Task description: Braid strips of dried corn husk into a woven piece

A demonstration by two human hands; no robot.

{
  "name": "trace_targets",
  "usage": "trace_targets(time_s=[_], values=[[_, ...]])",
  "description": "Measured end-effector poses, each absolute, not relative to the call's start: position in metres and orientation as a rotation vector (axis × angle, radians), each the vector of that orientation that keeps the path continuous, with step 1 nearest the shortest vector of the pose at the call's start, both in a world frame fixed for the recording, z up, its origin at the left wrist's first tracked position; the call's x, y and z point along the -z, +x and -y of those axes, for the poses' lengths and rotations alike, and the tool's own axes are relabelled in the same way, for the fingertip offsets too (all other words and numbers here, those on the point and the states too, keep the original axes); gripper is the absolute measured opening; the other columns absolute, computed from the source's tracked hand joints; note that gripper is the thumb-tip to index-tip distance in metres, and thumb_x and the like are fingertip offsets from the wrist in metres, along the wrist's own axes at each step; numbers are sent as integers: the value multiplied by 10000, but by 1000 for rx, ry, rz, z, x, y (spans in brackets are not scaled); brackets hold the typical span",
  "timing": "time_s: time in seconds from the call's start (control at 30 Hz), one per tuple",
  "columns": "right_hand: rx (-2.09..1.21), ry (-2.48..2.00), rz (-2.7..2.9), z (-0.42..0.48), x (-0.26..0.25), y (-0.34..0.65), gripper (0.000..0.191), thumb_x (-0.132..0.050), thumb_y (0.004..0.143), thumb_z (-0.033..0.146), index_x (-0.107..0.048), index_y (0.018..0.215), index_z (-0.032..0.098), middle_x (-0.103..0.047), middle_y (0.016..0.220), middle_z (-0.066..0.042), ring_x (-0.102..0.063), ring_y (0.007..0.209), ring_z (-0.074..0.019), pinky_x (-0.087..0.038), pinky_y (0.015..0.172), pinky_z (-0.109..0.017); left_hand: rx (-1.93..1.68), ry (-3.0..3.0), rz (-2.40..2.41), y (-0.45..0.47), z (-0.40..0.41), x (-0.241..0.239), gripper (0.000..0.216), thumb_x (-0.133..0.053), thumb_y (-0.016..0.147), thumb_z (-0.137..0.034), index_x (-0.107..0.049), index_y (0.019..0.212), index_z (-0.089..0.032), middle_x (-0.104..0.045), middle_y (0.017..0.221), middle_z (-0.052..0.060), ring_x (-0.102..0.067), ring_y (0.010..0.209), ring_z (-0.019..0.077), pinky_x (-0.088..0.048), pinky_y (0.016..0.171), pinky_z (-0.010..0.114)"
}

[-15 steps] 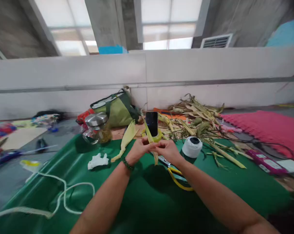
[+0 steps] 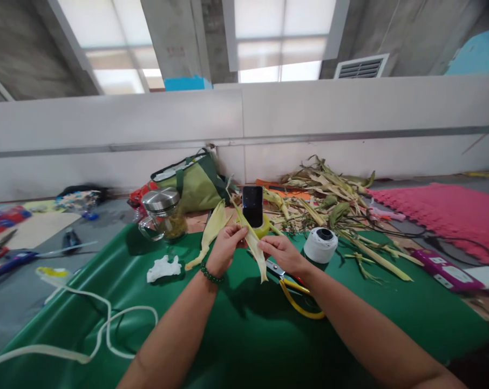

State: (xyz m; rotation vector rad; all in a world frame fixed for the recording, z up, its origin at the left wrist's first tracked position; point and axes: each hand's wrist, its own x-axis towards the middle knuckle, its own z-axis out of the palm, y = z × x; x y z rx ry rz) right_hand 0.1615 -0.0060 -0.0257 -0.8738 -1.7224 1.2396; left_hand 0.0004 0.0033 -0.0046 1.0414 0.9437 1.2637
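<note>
Both my hands hold one long pale-yellow corn husk strip (image 2: 255, 246) above the green sheet (image 2: 236, 335). My left hand (image 2: 224, 249), with a dark bead bracelet on its wrist, pinches the strip's upper part. My right hand (image 2: 283, 253) pinches it lower down from the right side, and the strip's free end hangs below my fingers. Just beyond my hands a black phone (image 2: 252, 206) stands upright. Yellow-handled scissors (image 2: 295, 294) lie on the sheet under my right wrist.
A white thread spool (image 2: 320, 244) stands right of my hands. A lidded glass jar (image 2: 162, 214), a green bag (image 2: 191, 181), another husk (image 2: 210, 231), a white crumpled scrap (image 2: 162, 268) and a white cord (image 2: 86, 329) are to the left. A husk pile (image 2: 329, 197) and pink mat (image 2: 442, 213) lie right.
My hands have drawn slightly apart and the husk strip now hangs longer and straighter between them. The view has steadied.
</note>
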Motion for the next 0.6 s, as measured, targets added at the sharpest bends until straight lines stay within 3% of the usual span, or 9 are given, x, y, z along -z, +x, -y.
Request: trace_targets(time_s=[0.3, 0.4, 0.5, 0.6], values=[[-1119, -862, 1975, 11, 29, 160, 432, -466, 882, 478, -463, 570, 180, -500, 533, 25, -447, 516, -86, -368, 519, -215, -1332, 1046, -1035, 2, -6, 7, 420, -772, 589, -486, -515, 511, -163, -495, 443, -47, -461, 404, 71, -380, 413, 187], [-983, -937, 1975, 15, 28, 159, 317, -526, 831, 380, -467, 589, 184, -499, 547, 36, -433, 527, -82, -347, 507, -204, -1460, 1049, -1055, -1, -8, 5, 387, -723, 679, -405, -472, 500, -171, -426, 398, -70, -389, 357, 50, -306, 378, 171], [-1112, -1007, 1830, 21, 27, 160, 183, -600, 750, 341, -508, 692, 193, -571, 601, 28, -506, 544, -100, -403, 524, -217, -1630, 983, -1053, -3, -9, 3, 343, -679, 714, -372, -460, 532, -180, -428, 402, -75, -391, 348, 49, -300, 369, 166], [-1176, -1076, 1631, 31, 28, 166, 216, -581, 774, 403, -542, 751, 192, -605, 599, 11, -537, 518, -118, -434, 520, -241, -1632, 990, -1007, 0, -4, 0, 295, -693, 680, -380, -495, 589, -182, -464, 422, -75, -431, 367, 57, -338, 386, 163]])
